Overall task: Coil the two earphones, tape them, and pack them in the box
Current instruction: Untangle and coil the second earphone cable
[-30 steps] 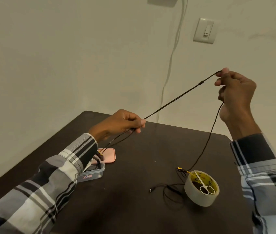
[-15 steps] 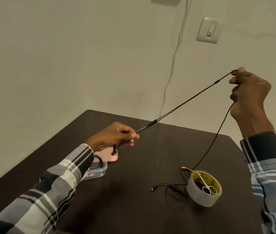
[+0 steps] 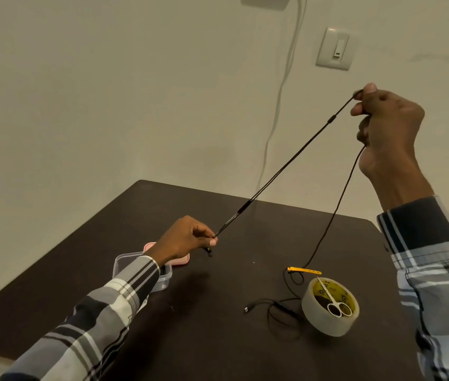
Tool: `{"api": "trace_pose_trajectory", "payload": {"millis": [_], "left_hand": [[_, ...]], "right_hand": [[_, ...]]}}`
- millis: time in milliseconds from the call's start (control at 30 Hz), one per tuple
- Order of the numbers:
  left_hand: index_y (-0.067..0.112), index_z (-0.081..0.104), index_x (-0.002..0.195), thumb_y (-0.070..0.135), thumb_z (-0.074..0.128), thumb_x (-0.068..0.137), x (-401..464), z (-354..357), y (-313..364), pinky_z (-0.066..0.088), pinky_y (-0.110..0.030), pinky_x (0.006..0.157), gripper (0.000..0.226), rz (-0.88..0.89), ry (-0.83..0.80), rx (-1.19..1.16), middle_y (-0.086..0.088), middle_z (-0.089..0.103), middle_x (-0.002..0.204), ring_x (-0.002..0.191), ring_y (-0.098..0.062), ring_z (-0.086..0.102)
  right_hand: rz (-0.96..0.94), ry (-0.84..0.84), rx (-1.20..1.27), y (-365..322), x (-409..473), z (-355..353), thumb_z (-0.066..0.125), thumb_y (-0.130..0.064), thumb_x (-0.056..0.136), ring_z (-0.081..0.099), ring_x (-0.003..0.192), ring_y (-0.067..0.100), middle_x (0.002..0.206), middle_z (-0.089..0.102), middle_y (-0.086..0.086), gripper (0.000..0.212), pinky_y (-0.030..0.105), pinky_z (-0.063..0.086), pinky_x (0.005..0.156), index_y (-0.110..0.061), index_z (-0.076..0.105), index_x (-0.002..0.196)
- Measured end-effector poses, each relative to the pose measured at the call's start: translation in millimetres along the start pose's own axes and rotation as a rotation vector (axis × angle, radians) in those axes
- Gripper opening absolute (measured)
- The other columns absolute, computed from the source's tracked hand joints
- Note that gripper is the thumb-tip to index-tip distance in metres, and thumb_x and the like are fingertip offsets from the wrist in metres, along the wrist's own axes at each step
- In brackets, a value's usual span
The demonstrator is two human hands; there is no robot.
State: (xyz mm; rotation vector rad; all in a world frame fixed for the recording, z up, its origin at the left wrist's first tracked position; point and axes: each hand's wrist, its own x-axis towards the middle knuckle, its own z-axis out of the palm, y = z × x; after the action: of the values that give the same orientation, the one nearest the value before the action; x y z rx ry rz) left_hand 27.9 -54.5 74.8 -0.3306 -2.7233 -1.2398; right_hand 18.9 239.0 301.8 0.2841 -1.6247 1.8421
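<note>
I see the earphone cable [image 3: 286, 163] drawn taut on a slant, its long axis rising from my left hand [image 3: 183, 239], low over the worktop [image 3: 217, 339], to my right hand [image 3: 388, 127], held high and further right; both hands' fingers pinch it. From the right hand the slack drops to the worktop beside the tape roll [image 3: 327, 314], scissors [image 3: 334, 303] inside. The box [image 3: 124, 266] sits under my left wrist, so coiling toward the left hand looks the shorter way.
</note>
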Motion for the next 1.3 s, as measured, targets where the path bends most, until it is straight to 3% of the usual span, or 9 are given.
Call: {"api": "trace_pose_trajectory", "payload": {"millis": [133, 233, 400, 600, 667, 767, 933, 1100, 1300], "left_hand": [[0.017, 0.077, 0.094, 0.025, 0.074, 0.085, -1, 4, -2, 0.057, -0.025, 0.079, 0.012, -0.013, -0.009, 0.097, 0.001, 0.075, 0.084, 0.075, -0.009, 0.07], [0.019, 0.077, 0.094, 0.026, 0.072, 0.087, -1, 7, -7, 0.056, -0.032, 0.083, 0.011, -0.033, -0.041, 0.205, 0.002, 0.074, 0.086, 0.079, -0.011, 0.068], [0.017, 0.074, 0.099, 0.028, 0.069, 0.089, -1, 8, -9, 0.051, -0.027, 0.083, 0.016, -0.085, -0.086, 0.28, 0.0, 0.072, 0.097, 0.089, -0.015, 0.066], [0.025, 0.045, 0.142, 0.045, 0.078, 0.075, -5, -18, 26, 0.036, -0.032, 0.111, 0.077, 0.019, -0.249, -0.031, 0.014, 0.061, 0.129, 0.125, -0.003, 0.05], [0.026, 0.047, 0.141, 0.049, 0.078, 0.074, -7, -31, 55, 0.04, -0.03, 0.109, 0.077, 0.098, -0.182, -0.219, 0.013, 0.063, 0.128, 0.124, -0.001, 0.053], [0.026, 0.058, 0.13, 0.053, 0.069, 0.082, -6, -41, 102, 0.049, -0.029, 0.099, 0.056, 0.213, -0.048, -0.424, 0.008, 0.07, 0.119, 0.117, -0.004, 0.061], [0.009, 0.072, 0.107, 0.023, 0.063, 0.094, -1, -43, 144, 0.059, -0.03, 0.082, 0.022, 0.328, 0.215, -0.458, -0.004, 0.075, 0.089, 0.089, -0.013, 0.072], [0.011, 0.075, 0.095, 0.018, 0.064, 0.093, 0, -52, 131, 0.06, -0.036, 0.081, 0.013, 0.248, 0.403, -0.632, -0.005, 0.072, 0.076, 0.077, -0.019, 0.07], [0.005, 0.072, 0.105, 0.017, 0.062, 0.095, -4, -80, 91, 0.059, -0.038, 0.088, 0.019, 0.011, 0.632, -0.721, -0.007, 0.071, 0.084, 0.084, -0.019, 0.07]], "right_hand": [[-0.05, -0.052, -0.034, -6, -3, 9, 0.063, -0.031, 0.097, 0.029, 0.044, 0.01, 0.062, 0.063, -0.004, 0.024, 0.021, 0.026, 0.045, -0.011, 0.074, 0.09], [-0.078, -0.072, -0.053, -11, -7, 11, 0.063, -0.03, 0.097, 0.029, 0.046, 0.011, 0.061, 0.063, -0.005, 0.023, 0.021, 0.026, 0.045, -0.013, 0.074, 0.087], [-0.103, -0.123, -0.1, -15, -11, 13, 0.063, -0.03, 0.097, 0.03, 0.044, 0.011, 0.059, 0.064, -0.006, 0.023, 0.02, 0.027, 0.046, -0.012, 0.074, 0.087], [-0.087, -0.383, -0.263, -17, -25, 25, 0.067, -0.025, 0.095, 0.044, 0.044, -0.001, 0.066, 0.064, 0.005, 0.024, 0.016, 0.029, 0.046, -0.003, 0.074, 0.089], [-0.076, -0.503, -0.34, -14, -33, 31, 0.068, -0.023, 0.094, 0.05, 0.046, -0.004, 0.069, 0.067, 0.008, 0.024, 0.015, 0.032, 0.046, -0.001, 0.075, 0.09], [-0.051, -0.631, -0.417, -6, -43, 40, 0.071, -0.025, 0.092, 0.05, 0.047, -0.003, 0.068, 0.069, 0.008, 0.023, 0.013, 0.034, 0.046, -0.003, 0.076, 0.088], [0.029, -0.775, -0.467, 2, -54, 47, 0.073, -0.03, 0.089, 0.041, 0.048, 0.005, 0.06, 0.067, 0.001, 0.021, 0.014, 0.035, 0.046, -0.01, 0.077, 0.083], [0.043, -0.703, -0.454, -1, -45, 26, 0.074, -0.034, 0.087, 0.044, 0.053, 0.007, 0.057, 0.063, -0.001, 0.025, 0.014, 0.036, 0.047, -0.009, 0.077, 0.084], [0.094, -0.506, -0.269, -2, -23, -11, 0.075, -0.036, 0.084, 0.042, 0.05, 0.006, 0.066, 0.057, 0.005, 0.024, 0.018, 0.033, 0.048, -0.011, 0.076, 0.081]]}}
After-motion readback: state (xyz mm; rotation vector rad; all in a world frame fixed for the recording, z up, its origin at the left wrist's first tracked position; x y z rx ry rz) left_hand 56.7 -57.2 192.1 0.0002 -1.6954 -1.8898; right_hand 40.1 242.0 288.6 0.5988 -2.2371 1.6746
